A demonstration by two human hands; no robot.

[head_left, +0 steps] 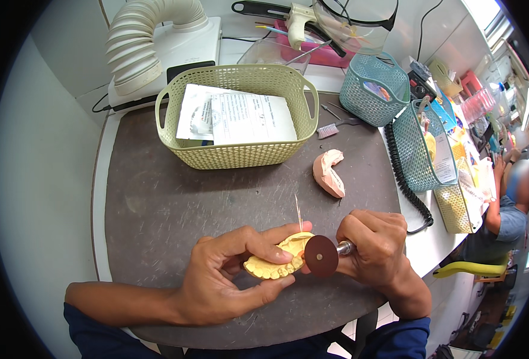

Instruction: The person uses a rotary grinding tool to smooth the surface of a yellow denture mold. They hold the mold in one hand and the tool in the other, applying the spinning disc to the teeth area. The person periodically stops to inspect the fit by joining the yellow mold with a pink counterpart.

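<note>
Near the front of the brown work board point(145, 221), my left hand point(219, 275) is closed around a yellow plaster dental cast point(267, 269), thumb on one side and fingers on the other. A rotary handpiece point(346, 248) with a silver nose is gripped in my right hand point(375, 242). On its tip sits a round, dark brown cutting disc point(325, 266), overlapping the cast's right end. Whether it touches the cast is hidden behind the disc. Thin bright streaks point(299, 212) rise just beyond that end. Farther off lies a pinkish curved dental model point(327, 173).
An olive basket point(240, 157) with papers and packets stands behind my hands. Blue baskets point(375, 107) and a coiled black cord point(405, 191) line the right. A small brush point(328, 131) lies near them. A white ribbed hose point(134, 54) is at back left. Another person point(507, 215) sits far right.
</note>
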